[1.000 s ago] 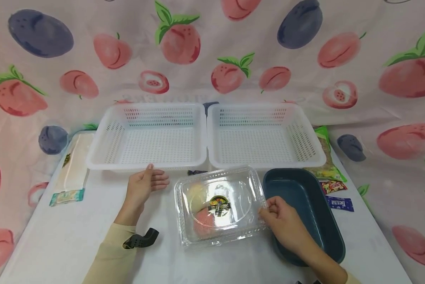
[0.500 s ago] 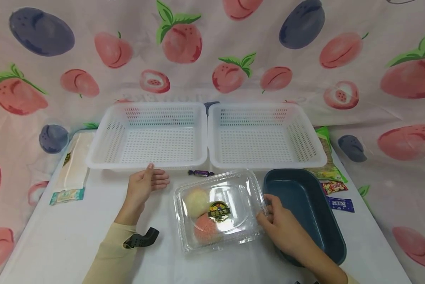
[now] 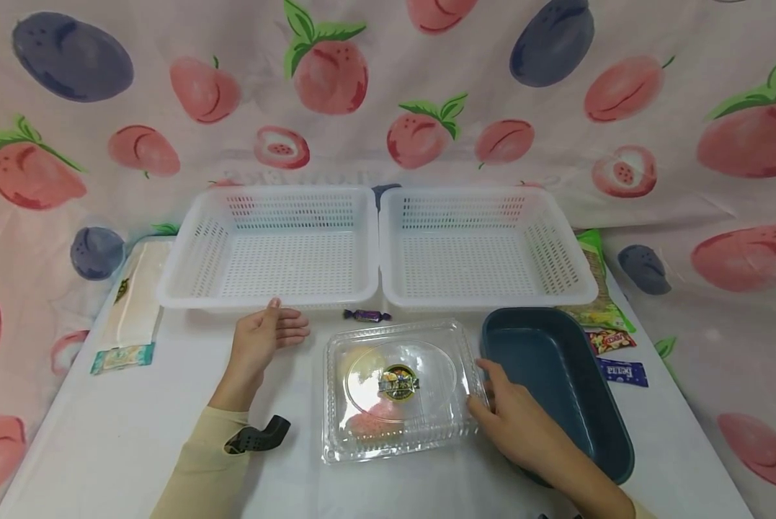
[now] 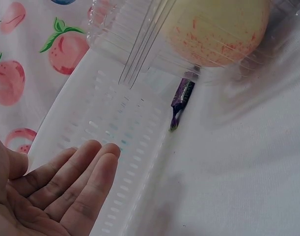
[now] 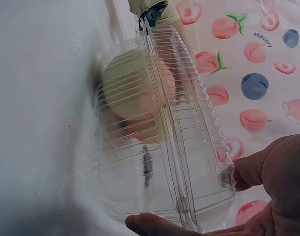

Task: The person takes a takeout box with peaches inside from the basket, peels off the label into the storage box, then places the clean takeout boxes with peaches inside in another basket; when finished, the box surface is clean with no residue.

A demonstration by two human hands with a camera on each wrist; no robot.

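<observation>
Glare from a clear lid is breaking up the outlines of two round fruits inside a plastic box, which is lying between the hands. The right hand is grasping its end, thumb and fingers pinching the ribbed plastic, and is covering that corner. Whether the box is touching the surface or hanging just above it, the views are not making plain. The right forearm is cutting across a dark basin, while a green bag beyond it is disappearing partly behind a basket.

Inside the box, a pale yellow fruit and a reddish fruit are sitting at the end nearer the left hand. Ahead of the hands, a left basket and a right basket, both white, are standing side by side, showing slotted floors. A purple wrapped candy is lying beyond the box, ahead and to the right of the left hand.

The left hand is grasping nothing, its fingers extending loosely and its thumb pointing up just beside the left basket's front rim. A black strap is circling that sleeve.
</observation>
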